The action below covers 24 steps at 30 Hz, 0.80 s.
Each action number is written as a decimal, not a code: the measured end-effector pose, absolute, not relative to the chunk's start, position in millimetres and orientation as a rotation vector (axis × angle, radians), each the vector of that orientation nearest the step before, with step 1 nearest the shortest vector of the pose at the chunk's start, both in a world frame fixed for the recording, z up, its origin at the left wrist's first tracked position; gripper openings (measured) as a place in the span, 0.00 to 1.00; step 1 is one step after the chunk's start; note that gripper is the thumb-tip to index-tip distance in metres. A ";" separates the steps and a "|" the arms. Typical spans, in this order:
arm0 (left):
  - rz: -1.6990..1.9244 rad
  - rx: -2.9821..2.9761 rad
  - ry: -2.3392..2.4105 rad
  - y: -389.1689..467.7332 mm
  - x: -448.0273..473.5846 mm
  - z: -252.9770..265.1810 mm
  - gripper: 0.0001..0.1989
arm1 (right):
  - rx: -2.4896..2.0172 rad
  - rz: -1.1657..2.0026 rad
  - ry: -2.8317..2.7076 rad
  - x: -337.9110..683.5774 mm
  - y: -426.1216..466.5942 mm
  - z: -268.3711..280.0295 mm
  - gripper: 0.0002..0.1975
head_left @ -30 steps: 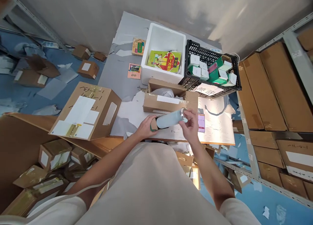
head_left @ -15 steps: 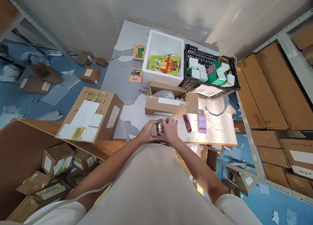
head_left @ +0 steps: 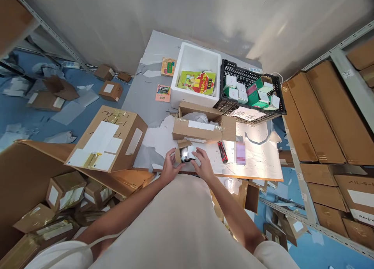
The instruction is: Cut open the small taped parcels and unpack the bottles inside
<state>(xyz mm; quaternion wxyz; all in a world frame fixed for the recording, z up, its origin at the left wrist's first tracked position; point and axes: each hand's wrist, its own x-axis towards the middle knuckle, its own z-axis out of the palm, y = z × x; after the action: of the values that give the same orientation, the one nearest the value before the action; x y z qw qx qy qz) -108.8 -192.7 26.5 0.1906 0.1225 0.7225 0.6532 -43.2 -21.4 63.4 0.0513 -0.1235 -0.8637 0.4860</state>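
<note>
A small open cardboard box is near the table's front edge, between my hands. Its flaps are folded out, and a shiny rounded item shows inside; its kind I cannot make out. My left hand is at the left side of this box, fingers apart and curved, fingertips at the flap. On the other side my right hand is open, thumb and fingers spread, fingertips by the pale right flap. A red and black utility knife lies to the right of my right hand.
Behind my hands is a longer open carton with packing inside. A white foam box and a black crate of small cartons stand farther back. A large taped carton is left; a blurred purple item lies right.
My hands have loosened and spread apart around the small box. The box now sits slightly higher in view, with its flaps open and more of its inside showing.
</note>
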 end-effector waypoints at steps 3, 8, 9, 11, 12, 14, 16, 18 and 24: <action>1.673 0.615 2.199 -194.9 -110.7 28.8 0.26 | -0.422 1.588 -2.578 -49.2 -21.0 64.2 0.15; 1.391 1.015 2.154 -197.6 -128.4 28.8 0.18 | -0.834 2.072 -2.201 -82.8 -12.0 61.7 0.23; 1.376 1.062 2.117 -197.8 -131.1 28.1 0.19 | -0.888 2.174 -2.124 -89.6 -10.9 61.0 0.26; 1.409 1.085 2.049 -197.7 -134.8 26.0 0.28 | -0.896 2.322 -1.996 -98.1 -10.2 60.5 0.32; 1.456 1.059 2.017 -197.3 -135.9 24.8 0.36 | -0.855 2.352 -1.946 -99.1 -10.3 60.5 0.35; 1.560 0.979 1.962 -196.2 -137.1 22.1 0.51 | -0.738 2.348 -1.878 -95.1 -11.1 60.8 0.39; 1.607 0.942 1.916 -195.4 -137.9 19.8 0.58 | -0.675 2.318 -1.838 -86.1 -12.1 61.0 0.40; 1.594 0.961 1.894 -194.9 -138.9 18.4 0.59 | -0.688 2.273 -1.815 -76.5 -13.4 61.4 0.40; 1.539 1.071 1.863 -193.2 -143.5 20.1 0.61 | -0.723 2.174 -1.863 -67.2 -19.1 69.5 0.35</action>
<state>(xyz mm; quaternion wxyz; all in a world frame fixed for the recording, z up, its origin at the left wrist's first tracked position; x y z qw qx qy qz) -143.5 -193.2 20.1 0.2466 0.3927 0.6831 0.5642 -67.2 -19.1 69.5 0.0940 -0.2438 -0.6281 0.7329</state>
